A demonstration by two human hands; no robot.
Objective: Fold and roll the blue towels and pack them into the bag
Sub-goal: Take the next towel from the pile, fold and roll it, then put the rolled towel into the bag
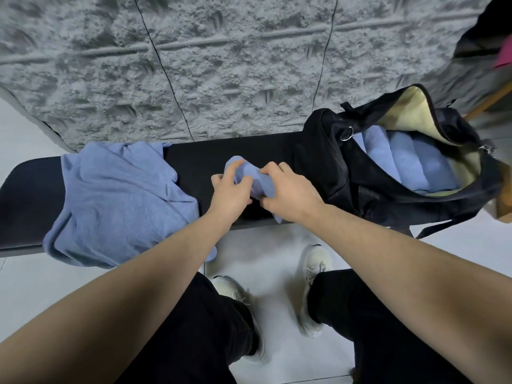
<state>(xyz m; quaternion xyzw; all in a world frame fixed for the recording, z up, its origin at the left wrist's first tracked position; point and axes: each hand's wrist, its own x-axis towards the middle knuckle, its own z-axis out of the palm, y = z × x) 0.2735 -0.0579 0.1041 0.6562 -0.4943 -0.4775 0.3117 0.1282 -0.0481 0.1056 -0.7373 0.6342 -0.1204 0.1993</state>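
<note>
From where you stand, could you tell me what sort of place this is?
Probably an indoor changing or waiting area: a black padded bench set against a grey textured wall panel, on pale floor tiles. That is a guess; nothing marks it outright.

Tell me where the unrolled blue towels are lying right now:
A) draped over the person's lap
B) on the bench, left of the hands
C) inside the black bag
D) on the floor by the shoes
B: the loose pile of unrolled towels lies on the black bench, left of the left hand and right hand, which grip a small towel; the black bag holds only rolled ones.
</note>
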